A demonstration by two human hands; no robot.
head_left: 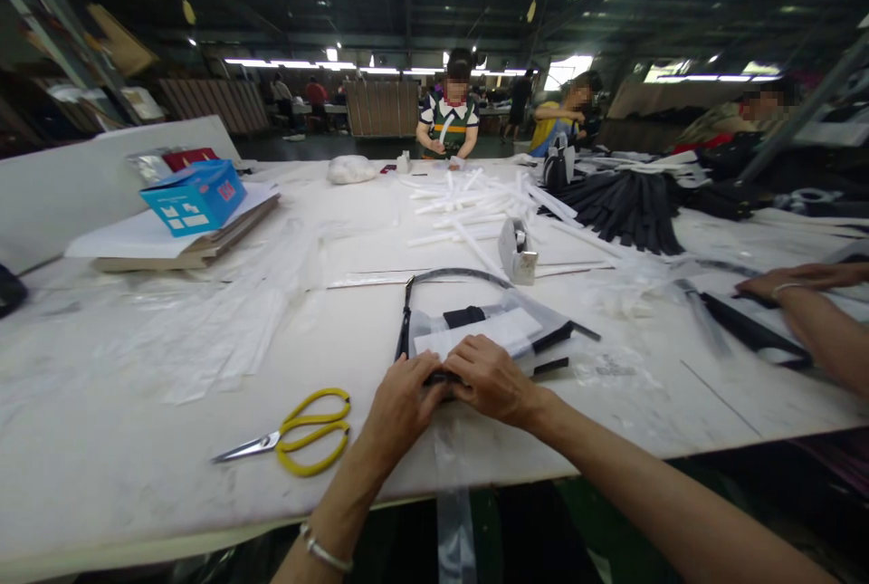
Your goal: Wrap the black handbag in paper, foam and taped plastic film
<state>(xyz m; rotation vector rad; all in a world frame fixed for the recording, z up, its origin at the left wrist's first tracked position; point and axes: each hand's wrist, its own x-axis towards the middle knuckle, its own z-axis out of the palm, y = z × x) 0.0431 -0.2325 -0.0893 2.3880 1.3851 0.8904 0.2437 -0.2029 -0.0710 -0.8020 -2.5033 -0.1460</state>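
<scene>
In front of me on the white table lies a black-trimmed bag (424, 323), with a strap (468, 275) arching over its far side. A white sheet (485, 335) and translucent film cover part of it. My left hand (402, 405) and my right hand (490, 378) meet at its near edge, fingers bent and closed on a dark part of the bag. Those fingers hide most of what they grip. Below them, a clear plastic strip (453, 512) hangs over the table's edge. Scissors with yellow handles (313, 421) rest to the left of my left hand.
Beyond the bag stands a tape dispenser (518, 253), near scattered white strips (468, 204). Black strips (621, 208) are piled at the back right. A blue box (196, 196) sits on boards at the left. A co-worker's hands (791, 281) handle black material at the right.
</scene>
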